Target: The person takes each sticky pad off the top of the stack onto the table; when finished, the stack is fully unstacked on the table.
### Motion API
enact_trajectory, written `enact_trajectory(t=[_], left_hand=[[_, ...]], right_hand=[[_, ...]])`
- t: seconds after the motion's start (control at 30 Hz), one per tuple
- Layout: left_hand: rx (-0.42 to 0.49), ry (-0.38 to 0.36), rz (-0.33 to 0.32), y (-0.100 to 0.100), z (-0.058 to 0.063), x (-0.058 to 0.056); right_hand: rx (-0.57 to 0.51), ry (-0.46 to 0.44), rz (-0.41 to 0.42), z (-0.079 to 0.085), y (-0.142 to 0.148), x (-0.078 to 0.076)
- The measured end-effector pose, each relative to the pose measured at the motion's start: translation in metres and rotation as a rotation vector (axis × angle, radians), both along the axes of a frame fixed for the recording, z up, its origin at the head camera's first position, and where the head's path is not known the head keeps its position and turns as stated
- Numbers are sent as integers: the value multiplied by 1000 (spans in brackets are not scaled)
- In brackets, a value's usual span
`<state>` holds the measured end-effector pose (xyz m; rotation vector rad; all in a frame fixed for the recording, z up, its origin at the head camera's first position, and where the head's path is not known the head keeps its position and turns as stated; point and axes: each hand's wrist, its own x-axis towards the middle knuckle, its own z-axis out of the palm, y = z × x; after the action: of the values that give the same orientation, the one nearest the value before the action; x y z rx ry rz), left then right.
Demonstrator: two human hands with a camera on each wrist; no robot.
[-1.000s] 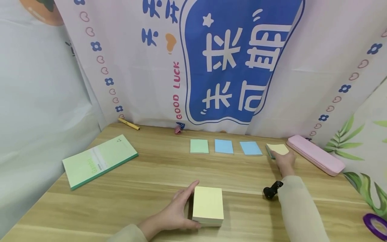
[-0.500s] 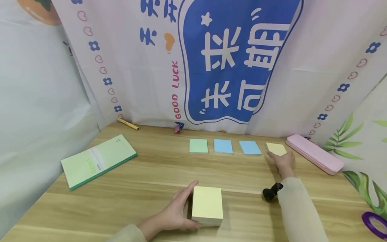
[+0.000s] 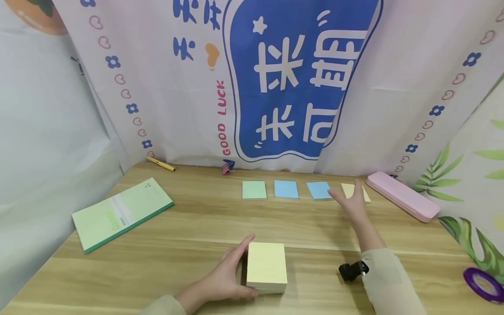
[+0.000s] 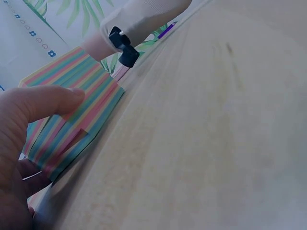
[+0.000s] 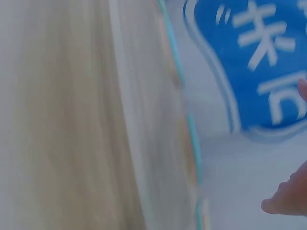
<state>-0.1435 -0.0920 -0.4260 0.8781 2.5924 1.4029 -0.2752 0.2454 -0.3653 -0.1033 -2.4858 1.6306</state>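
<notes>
A thick stack of sticky notes (image 3: pixel 267 264), yellow on top, stands on the table. My left hand (image 3: pixel 220 280) holds its left side between thumb and fingers. The left wrist view shows the thumb (image 4: pixel 57 100) against the stack's striped pink, yellow and teal side (image 4: pixel 88 115). Near the back right, my right hand (image 3: pixel 352 205) has its fingers spread and holds nothing. It overlaps a thin yellow sticky pad (image 3: pixel 347 189) in the head view. To the left, a row continues with a blue pad (image 3: pixel 318 190), another blue pad (image 3: pixel 285 189) and a green pad (image 3: pixel 253 190).
A pink pencil case (image 3: pixel 402 196) lies at the back right, purple tape (image 3: pixel 484 284) at the right edge. On the left are a green notebook (image 3: pixel 123 214) and a yellow pen (image 3: pixel 160 163). A pink binder clip (image 3: pixel 226 168) sits by the curtain.
My right hand has let go of the yellow pad, which now lies at the right end of the row, and has moved slightly left with fingers spread. The left hand stays on the stack.
</notes>
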Motion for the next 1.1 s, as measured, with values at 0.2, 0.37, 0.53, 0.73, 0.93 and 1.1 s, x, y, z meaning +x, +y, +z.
enact_trajectory(t=[0.2,0.37,0.53,0.73,0.93,1.1], left_hand=[[0,-15,0,0,-1,1],[3,-21,4,0,-2,1],[2,-23,-1,0,-2,1],[-5,-21,9,0,-2,1],[-10,5,9,0,-1,-1],[-5,17,-12,-1,-1,-1]], right_hand=[[38,59,151,8,-32,31],[89,105,364,3,-56,57],[90,127,569,-3,-77,82],[60,184,814,-7,-90,98],[97,95,895,-16,-98,108],[205,30,929,-25,-103,114]])
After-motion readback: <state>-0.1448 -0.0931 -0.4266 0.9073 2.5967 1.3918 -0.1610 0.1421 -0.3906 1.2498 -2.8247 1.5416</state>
